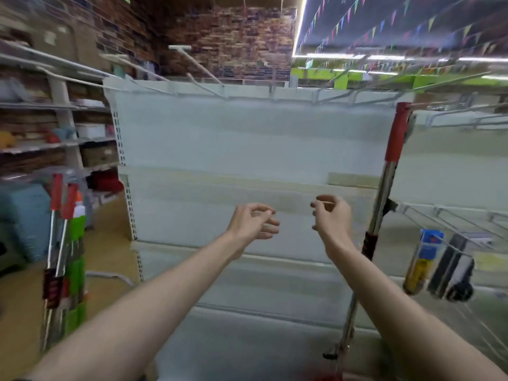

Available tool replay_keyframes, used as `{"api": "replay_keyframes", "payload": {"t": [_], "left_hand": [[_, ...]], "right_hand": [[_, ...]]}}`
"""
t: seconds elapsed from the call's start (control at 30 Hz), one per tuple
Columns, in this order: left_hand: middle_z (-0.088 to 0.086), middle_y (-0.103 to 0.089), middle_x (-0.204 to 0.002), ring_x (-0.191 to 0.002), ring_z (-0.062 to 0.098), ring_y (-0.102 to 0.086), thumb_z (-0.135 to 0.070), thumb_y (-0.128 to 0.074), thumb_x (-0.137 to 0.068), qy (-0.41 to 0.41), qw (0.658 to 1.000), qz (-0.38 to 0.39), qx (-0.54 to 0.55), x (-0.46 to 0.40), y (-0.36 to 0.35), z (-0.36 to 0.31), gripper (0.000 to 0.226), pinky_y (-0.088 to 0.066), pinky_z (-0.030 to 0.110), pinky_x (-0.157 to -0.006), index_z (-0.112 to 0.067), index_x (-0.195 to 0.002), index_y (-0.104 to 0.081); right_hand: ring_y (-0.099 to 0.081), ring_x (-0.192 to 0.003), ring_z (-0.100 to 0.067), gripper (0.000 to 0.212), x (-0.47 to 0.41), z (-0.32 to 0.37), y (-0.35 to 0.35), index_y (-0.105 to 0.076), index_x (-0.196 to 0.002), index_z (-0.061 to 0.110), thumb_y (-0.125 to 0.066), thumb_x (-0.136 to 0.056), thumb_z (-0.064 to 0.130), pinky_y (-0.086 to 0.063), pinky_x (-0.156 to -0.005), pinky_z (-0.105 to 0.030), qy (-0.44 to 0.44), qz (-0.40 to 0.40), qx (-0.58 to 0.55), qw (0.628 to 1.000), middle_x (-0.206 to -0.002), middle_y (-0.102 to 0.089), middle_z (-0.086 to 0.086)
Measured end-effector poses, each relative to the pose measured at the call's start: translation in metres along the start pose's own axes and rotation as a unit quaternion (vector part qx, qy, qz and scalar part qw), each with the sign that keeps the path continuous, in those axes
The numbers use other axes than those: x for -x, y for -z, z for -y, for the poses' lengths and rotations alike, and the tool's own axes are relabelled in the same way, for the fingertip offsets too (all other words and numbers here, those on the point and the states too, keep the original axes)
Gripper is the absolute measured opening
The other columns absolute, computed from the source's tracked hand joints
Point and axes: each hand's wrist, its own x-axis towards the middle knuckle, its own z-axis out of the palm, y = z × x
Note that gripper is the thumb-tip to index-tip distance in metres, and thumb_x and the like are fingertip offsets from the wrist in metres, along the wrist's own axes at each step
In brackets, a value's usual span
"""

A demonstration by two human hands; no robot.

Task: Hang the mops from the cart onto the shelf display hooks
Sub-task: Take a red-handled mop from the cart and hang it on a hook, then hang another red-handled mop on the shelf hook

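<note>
Pale shelf backing (pixel 253 149) fills the middle of the frame, bare, with display hooks (pixel 203 70) jutting from its top edge. One mop (pixel 384 188) with a red grip hangs at the panel's right edge, its lower end cut off at the bottom of the frame. More mops (pixel 59 243) stand at lower left, blurred, their base hidden. Both hands are raised, empty, before the panel with open room around them: the left hand (pixel 254 222) and right hand (pixel 331 217) have loosely curled fingers, gripping nothing. Packaged goods (pixel 439 266) at right are smeared by motion.
</note>
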Motion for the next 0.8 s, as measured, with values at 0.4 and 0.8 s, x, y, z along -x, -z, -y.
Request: {"api": "replay_keyframes", "payload": {"t": [0.4,0.8], "left_hand": [[0.012,-0.063,-0.07,-0.053,0.019,-0.061,-0.007,-0.049,-0.1,0.051,0.986,-0.161,-0.014,0.137,0.302,0.046,0.013,-0.052,0.021,-0.047,-0.001,-0.093,-0.059],[0.014,-0.067,-0.079,-0.061,0.022,-0.064,-0.009,-0.051,-0.1,0.126,0.933,-0.336,-0.001,0.151,0.503,0.101,0.01,-0.058,0.025,-0.052,-0.004,-0.098,-0.06]], "right_hand": [[-0.061,-0.055,-0.017,0.011,0.201,0.069,-0.265,-0.058,-0.094,0.015,-0.052,-0.103,0.018,-0.04,-0.047,-0.025,-0.013,0.256,-0.027,0.966,-0.07,-0.066,-0.004],[-0.061,-0.07,-0.017,0.01,0.253,0.065,-0.47,-0.061,-0.101,0.015,-0.052,-0.105,0.017,-0.05,-0.058,-0.027,-0.039,0.403,-0.01,0.914,-0.085,-0.07,-0.006]]}}
